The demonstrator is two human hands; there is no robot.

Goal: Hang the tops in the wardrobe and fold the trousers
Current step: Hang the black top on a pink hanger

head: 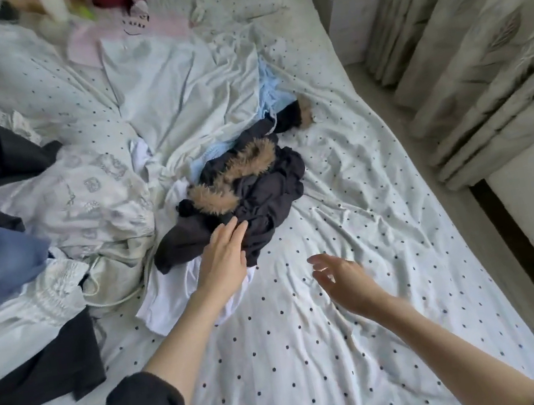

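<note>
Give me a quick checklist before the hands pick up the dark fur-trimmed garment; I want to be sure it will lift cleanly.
1. Left hand on the dark fur-trimmed garment: ok, straight fingers touch its near edge.
2. Grip closed on it: not ok, no fingers curl round the cloth.
3. Right hand free: ok, open above the dotted sheet, holding nothing.
4. Garment clear of others: not ok, it lies over a white garment and light blue cloth.
5. Top or trousers: cannot tell, it is bunched up.
6. Wardrobe in reach: cannot tell, none is in view.
</note>
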